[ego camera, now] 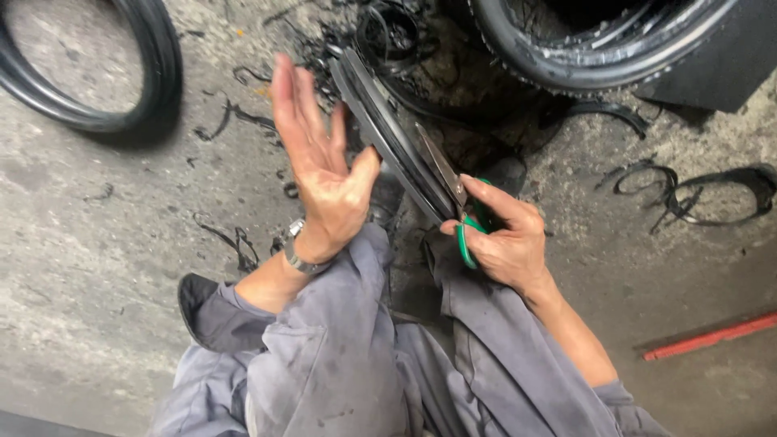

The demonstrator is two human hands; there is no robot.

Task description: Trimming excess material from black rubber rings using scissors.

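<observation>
My right hand [506,235] grips green-handled scissors [453,190], whose blades bite into the edge of a long black rubber strip [380,121] that runs up and away from my lap. My left hand [320,162] is spread flat, fingers straight and apart, with the thumb pressed against the near side of that strip. A metal watch band [298,255] shows on the left wrist. Both forearms rest over my knees in grey work trousers [348,356].
A black tyre [566,48] stands at the top right and a thin rubber ring [158,73] lies at the top left. Cut rubber scraps [696,190] litter the concrete floor. A red bar [712,333] lies at the lower right.
</observation>
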